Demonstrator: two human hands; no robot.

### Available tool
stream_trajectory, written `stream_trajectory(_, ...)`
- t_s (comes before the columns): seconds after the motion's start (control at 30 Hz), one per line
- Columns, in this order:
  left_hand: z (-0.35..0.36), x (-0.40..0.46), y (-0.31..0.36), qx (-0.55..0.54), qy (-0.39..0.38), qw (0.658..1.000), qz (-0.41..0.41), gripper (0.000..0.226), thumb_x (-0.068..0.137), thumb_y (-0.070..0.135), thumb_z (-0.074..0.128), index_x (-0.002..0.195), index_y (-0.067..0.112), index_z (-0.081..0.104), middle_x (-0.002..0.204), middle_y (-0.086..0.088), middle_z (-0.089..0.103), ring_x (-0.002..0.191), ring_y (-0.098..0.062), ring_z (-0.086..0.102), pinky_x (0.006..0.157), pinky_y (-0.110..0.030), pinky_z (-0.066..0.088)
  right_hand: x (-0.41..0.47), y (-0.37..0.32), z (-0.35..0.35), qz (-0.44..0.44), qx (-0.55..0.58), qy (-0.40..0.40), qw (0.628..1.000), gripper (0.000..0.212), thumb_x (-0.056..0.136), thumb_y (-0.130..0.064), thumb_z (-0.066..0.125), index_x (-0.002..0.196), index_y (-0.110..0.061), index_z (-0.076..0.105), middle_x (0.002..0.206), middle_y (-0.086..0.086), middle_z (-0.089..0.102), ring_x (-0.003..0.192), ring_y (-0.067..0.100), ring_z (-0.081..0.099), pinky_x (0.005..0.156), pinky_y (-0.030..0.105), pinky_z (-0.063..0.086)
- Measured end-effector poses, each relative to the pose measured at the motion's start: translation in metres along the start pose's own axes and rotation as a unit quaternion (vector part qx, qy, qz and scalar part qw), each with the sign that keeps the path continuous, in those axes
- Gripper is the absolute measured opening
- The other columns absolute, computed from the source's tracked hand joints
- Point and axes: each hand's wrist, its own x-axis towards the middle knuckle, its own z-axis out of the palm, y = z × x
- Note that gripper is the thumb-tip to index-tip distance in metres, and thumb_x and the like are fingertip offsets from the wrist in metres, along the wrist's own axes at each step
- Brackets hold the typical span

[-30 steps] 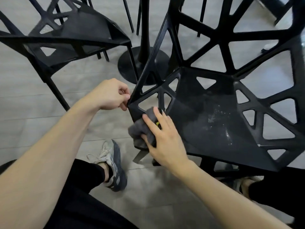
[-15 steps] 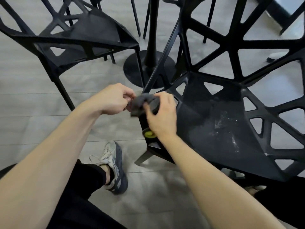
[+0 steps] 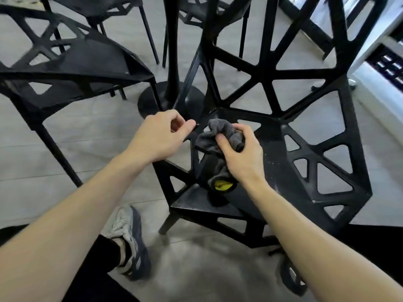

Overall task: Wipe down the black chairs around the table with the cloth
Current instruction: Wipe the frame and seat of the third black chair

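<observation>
Nearest to us, two bare forearms reach forward and down from the bottom edge, above black trousers and a grey and white sneaker (image 3: 128, 243) planted on the pale floor (image 3: 65, 131). A second shoe (image 3: 291, 277) shows dimly at lower right, partly behind the right forearm.

Next we meet the black chair (image 3: 272, 171), its seat and back built of triangular cut-outs, standing directly before us. White specks mark the seat surface on the right.

The right hand (image 3: 242, 153) rests over the left part of this seat with its fingers curled round the grey cloth (image 3: 220, 132). The thumb presses into the bunched fabric, which bulges above the knuckles, and a hanging end with a yellow patch trails down onto the seat below the wrist.

Just left of the cloth, the left hand (image 3: 158, 138) curls its fingers and thumb at the chair's front left edge. We see the fingertips closed against the thin black rim; how firmly they hold it we cannot tell.

Beyond the hands stands the table pedestal (image 3: 172, 62) on its round black base. A second black chair (image 3: 72, 62) stands at left, well apart from the first, and further chairs (image 3: 192, 12) appear at the top.
</observation>
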Motion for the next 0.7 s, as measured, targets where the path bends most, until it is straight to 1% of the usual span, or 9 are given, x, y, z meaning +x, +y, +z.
stream_trajectory(0.1, 0.016, -0.002, 0.026, -0.275, -0.234, 0.919, -0.16, 0.075, 0.088, 0.083, 0.063, 0.123, 0.017, 0.076, 0.106, -0.001, 0.077, 0.091, -0.017, 0.074, 0.088, -0.045, 0.066, -0.016, -0.006, -0.012, -0.113, -0.015, -0.001, 0.994, 0.064, 0.086, -0.029, 0.088, 0.14, -0.02, 0.056, 0.134, -0.004, 0.056, 0.125, 0.004, 0.054, 0.107, 0.015, 0.044)
stream_trajectory(0.13, 0.024, -0.006, 0.032, -0.309, -0.273, 0.899, -0.146, 0.063, 0.095, 0.07, 0.067, 0.127, 0.017, 0.076, 0.108, -0.003, 0.078, 0.091, -0.018, 0.074, 0.085, -0.041, 0.064, -0.022, -0.006, -0.016, -0.14, -0.016, -0.029, 0.99, 0.075, 0.083, -0.026, 0.09, 0.147, -0.017, 0.051, 0.141, -0.001, 0.05, 0.132, 0.005, 0.049, 0.11, 0.013, 0.04)
stream_trajectory(0.23, 0.046, -0.011, 0.042, -0.294, -0.244, 0.922, -0.062, 0.024, 0.1, 0.02, 0.075, 0.123, 0.015, 0.078, 0.121, -0.012, 0.079, 0.112, -0.029, 0.076, 0.096, -0.042, 0.059, -0.03, -0.003, -0.042, -0.159, -0.05, -0.164, 0.972, 0.101, 0.081, -0.041, 0.087, 0.163, -0.024, 0.031, 0.16, -0.007, 0.03, 0.151, 0.005, 0.032, 0.119, 0.015, 0.033)
stream_trajectory(0.3, 0.047, -0.011, 0.049, -0.254, -0.209, 0.944, -0.006, 0.024, 0.097, 0.023, 0.079, 0.121, 0.022, 0.08, 0.127, -0.009, 0.078, 0.117, -0.024, 0.075, 0.105, -0.044, 0.058, -0.023, -0.001, -0.069, -0.099, 0.015, -0.19, 0.977, 0.089, 0.085, -0.057, 0.072, 0.162, -0.032, 0.036, 0.159, -0.012, 0.036, 0.148, 0.001, 0.038, 0.123, 0.027, 0.036)
stream_trajectory(0.37, 0.037, -0.012, 0.061, -0.172, -0.193, 0.963, 0.071, 0.023, 0.096, 0.027, 0.082, 0.118, 0.026, 0.079, 0.113, 0.0, 0.081, 0.106, -0.018, 0.077, 0.099, -0.041, 0.06, -0.007, -0.004, -0.094, -0.026, 0.083, -0.149, 0.985, 0.08, 0.086, -0.063, 0.063, 0.159, -0.037, 0.042, 0.157, -0.014, 0.046, 0.143, 0.001, 0.046, 0.123, 0.039, 0.039)
stream_trajectory(0.43, 0.031, -0.014, 0.074, -0.122, -0.188, 0.965, 0.138, 0.018, 0.096, 0.023, 0.082, 0.114, 0.023, 0.077, 0.102, -0.001, 0.08, 0.097, -0.022, 0.076, 0.089, -0.041, 0.059, 0.009, -0.012, -0.115, -0.04, 0.024, -0.174, 0.984, 0.076, 0.09, -0.06, 0.067, 0.159, -0.044, 0.04, 0.158, -0.017, 0.048, 0.144, 0.0, 0.046, 0.121, 0.036, 0.039)
stream_trajectory(0.53, 0.03, -0.02, 0.088, -0.084, -0.132, 0.968, 0.196, 0.017, 0.094, 0.023, 0.084, 0.11, 0.028, 0.077, 0.097, 0.002, 0.078, 0.092, -0.017, 0.074, 0.081, -0.038, 0.058, 0.029, -0.023, -0.138, -0.099, -0.104, -0.215, 0.966, 0.023, 0.097, -0.043, 0.074, 0.12, -0.037, 0.075, 0.112, -0.012, 0.076, 0.107, 0.005, 0.07, 0.098, 0.04, 0.056)
stream_trajectory(0.6, 0.027, -0.022, 0.093, -0.093, -0.109, 0.972, 0.187, 0.019, 0.092, 0.033, 0.086, 0.109, 0.03, 0.077, 0.099, 0.005, 0.078, 0.093, -0.011, 0.074, 0.081, -0.03, 0.056, 0.039, -0.035, -0.15, -0.148, -0.153, -0.189, 0.959, 0.009, 0.098, -0.039, 0.074, 0.091, -0.033, 0.075, 0.083, -0.011, 0.072, 0.083, 0.008, 0.068, 0.08, 0.04, 0.055)
stream_trajectory(0.7, 0.02, -0.023, 0.093, -0.268, -0.18, 0.942, 0.093, 0.046, 0.093, 0.056, 0.078, 0.121, 0.019, 0.074, 0.111, -0.006, 0.074, 0.102, -0.022, 0.07, 0.088, -0.036, 0.054, 0.046, -0.054, -0.164, -0.186, -0.14, -0.136, 0.963, 0.009, 0.097, -0.036, 0.075, 0.097, -0.027, 0.077, 0.088, -0.009, 0.074, 0.09, 0.011, 0.068, 0.083, 0.037, 0.053)
